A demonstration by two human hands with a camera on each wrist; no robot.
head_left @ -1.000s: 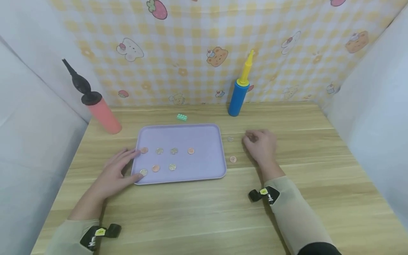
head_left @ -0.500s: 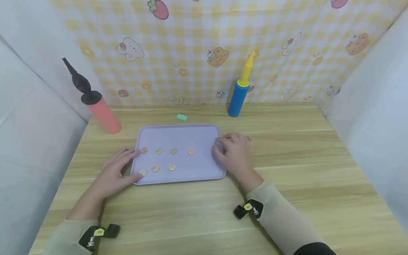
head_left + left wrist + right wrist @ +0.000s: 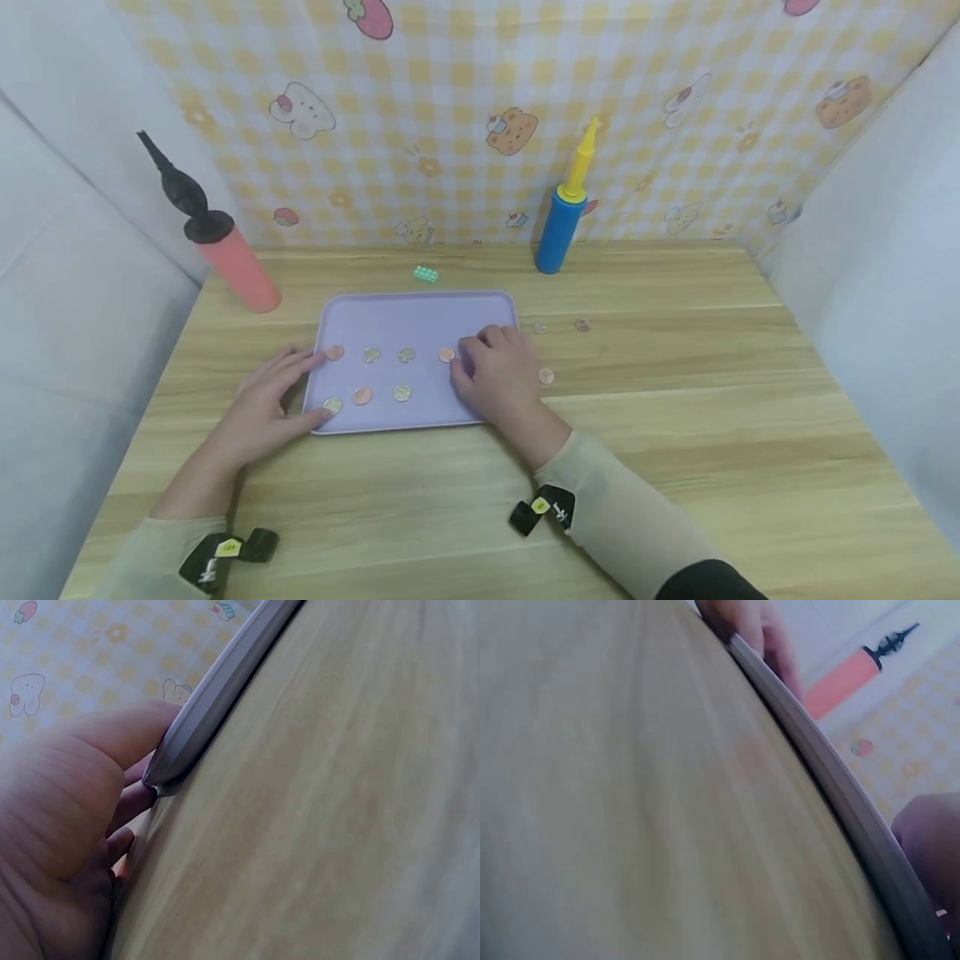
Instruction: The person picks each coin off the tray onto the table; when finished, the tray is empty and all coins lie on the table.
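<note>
Lilac was the tray (image 3: 405, 321); towards its right edge a copper-coloured coin (image 3: 447, 355) lay by the right hand (image 3: 497, 373), whose grip I couldn't tell; the left hand (image 3: 262, 402) spread along the left edge; likely light, slippery, that coin wanted rim-pinching.

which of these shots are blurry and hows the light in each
Head view: even light, left forearm casting a soft shadow, coins clear in outline but their faces unreadable; left wrist view: tray rim fairly crisp, tabletop soft and smeared; right wrist view: haziest, tabletop grain blurred into streaks, right hand dim at the frame's edge.
</note>
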